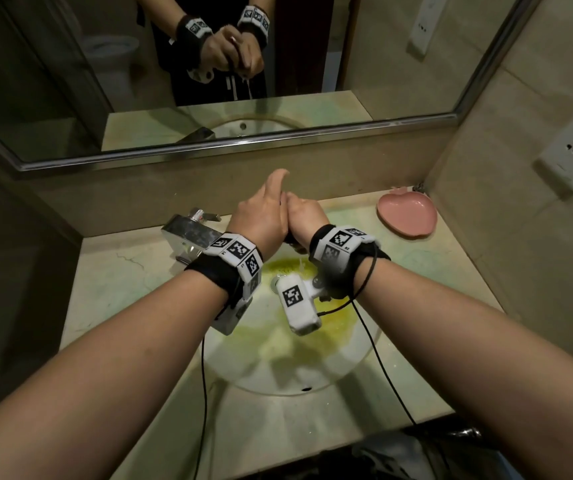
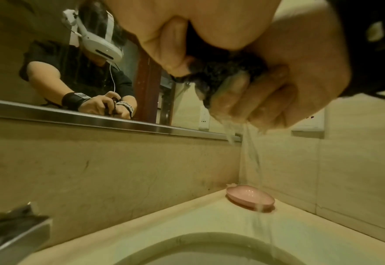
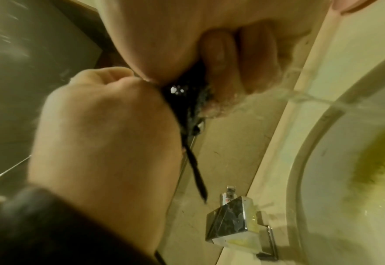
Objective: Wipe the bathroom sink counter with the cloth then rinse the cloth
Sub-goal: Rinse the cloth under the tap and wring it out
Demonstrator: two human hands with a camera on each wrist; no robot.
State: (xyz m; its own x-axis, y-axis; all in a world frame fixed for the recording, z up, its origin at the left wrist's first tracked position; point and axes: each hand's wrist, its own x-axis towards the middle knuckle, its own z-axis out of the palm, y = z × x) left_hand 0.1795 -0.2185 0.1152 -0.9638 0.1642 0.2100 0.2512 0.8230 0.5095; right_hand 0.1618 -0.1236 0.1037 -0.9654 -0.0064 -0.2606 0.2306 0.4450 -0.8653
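Note:
Above the sink basin [image 1: 347,358] my left hand [image 1: 264,216] and right hand [image 1: 304,216] press together, both gripping a dark wet cloth [image 1: 292,242] that mostly hides inside the fists. In the left wrist view the cloth [image 2: 221,71] bulges between the fingers [image 2: 243,93] of the right hand, and water [image 2: 250,152] streams from it down toward the basin [image 2: 209,251]. From the right wrist, the cloth [image 3: 186,100] sits wedged between both fists, with a thin dark strand [image 3: 195,170] hanging down. The left thumb points up.
A chrome faucet [image 1: 188,233] stands at the basin's back left. A pink dish [image 1: 406,216] lies on the pale stone counter [image 1: 112,299] in the back right corner. The basin has a yellow-green stain around the drain. A mirror and tiled walls close in behind and right.

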